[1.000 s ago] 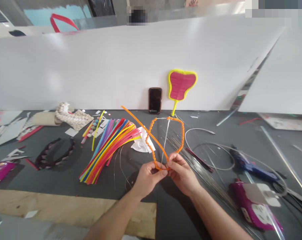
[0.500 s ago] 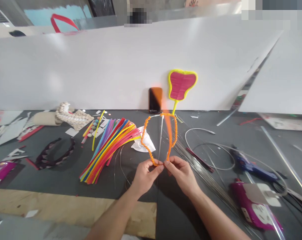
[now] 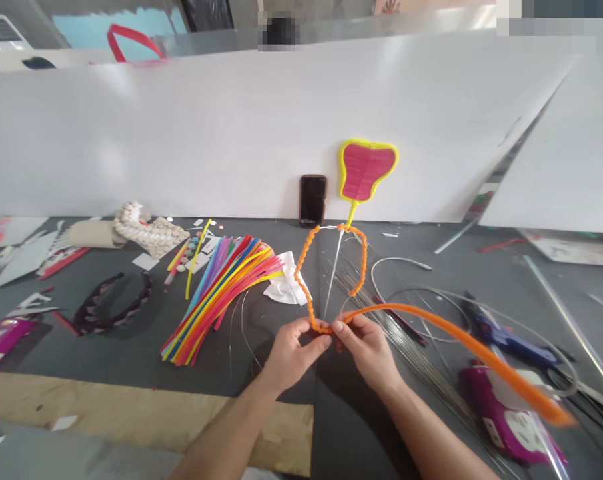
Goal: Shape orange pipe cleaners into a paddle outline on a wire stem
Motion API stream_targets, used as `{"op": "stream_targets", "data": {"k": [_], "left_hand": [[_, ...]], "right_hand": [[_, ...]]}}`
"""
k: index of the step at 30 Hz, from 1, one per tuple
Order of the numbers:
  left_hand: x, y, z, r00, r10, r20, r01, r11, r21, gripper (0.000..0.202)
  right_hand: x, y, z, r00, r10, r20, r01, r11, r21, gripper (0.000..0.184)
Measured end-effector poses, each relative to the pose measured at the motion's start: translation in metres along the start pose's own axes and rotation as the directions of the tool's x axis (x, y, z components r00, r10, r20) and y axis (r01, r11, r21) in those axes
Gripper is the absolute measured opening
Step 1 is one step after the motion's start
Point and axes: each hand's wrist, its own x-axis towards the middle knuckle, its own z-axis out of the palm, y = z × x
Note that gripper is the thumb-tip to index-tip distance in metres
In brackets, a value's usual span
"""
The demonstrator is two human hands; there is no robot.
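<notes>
Between my hands stands a wire frame (image 3: 335, 267) bent into a closed outline, most of it wrapped in twisted orange pipe cleaner (image 3: 302, 280). Bare wire shows at its top and lower right, and a straight wire runs down its middle. My left hand (image 3: 294, 350) pinches the frame's bottom from the left. My right hand (image 3: 366, 347) is closed in a pinch on a loose orange pipe cleaner (image 3: 446, 327), whose long free end sweeps out to the right, blurred at the tip. Behind the frame, a magenta shape with a yellow edge (image 3: 367, 172) leans on the white panel.
A bundle of coloured pipe cleaners (image 3: 216, 300) lies left, beside a dark braided headband (image 3: 112, 303). Loose wires (image 3: 406, 347), a blue glue gun (image 3: 514, 337) and a magenta power strip (image 3: 511, 417) occupy the right. A phone (image 3: 313, 200) leans against the white panel (image 3: 206, 140).
The loose orange pipe cleaner has swung from upright, in front of the frame, down and out to the right. Both hands keep their pinch at the frame's bottom.
</notes>
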Motion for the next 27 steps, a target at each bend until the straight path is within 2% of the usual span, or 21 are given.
{"op": "stream_targets", "data": {"k": [7,11,14,27], "left_hand": [[0.0025,-0.0026,-0.0042,0.993,-0.113,0.022,0.115,0.971,-0.210,0.018],[0.0030,-0.0001,-0.0016,0.993,-0.119,0.024,0.120,0.945,-0.304,0.019],[0.0028,-0.0006,0.0010,0.994,-0.111,0.023,0.112,0.923,-0.369,0.020],[0.0010,-0.0049,0.0057,0.995,-0.097,-0.026,0.082,0.938,-0.337,0.020]], "right_hand": [[-0.0003,-0.0003,-0.0016,0.998,0.008,0.066,-0.015,0.994,0.110,0.025],[0.0000,0.0019,-0.0027,0.987,-0.001,0.160,-0.031,0.980,0.198,0.020],[-0.0001,0.0018,-0.0033,0.980,-0.010,0.201,-0.030,0.980,0.196,0.018],[-0.0053,0.0044,0.0064,0.987,-0.151,0.058,0.147,0.986,0.073,0.010]]}}
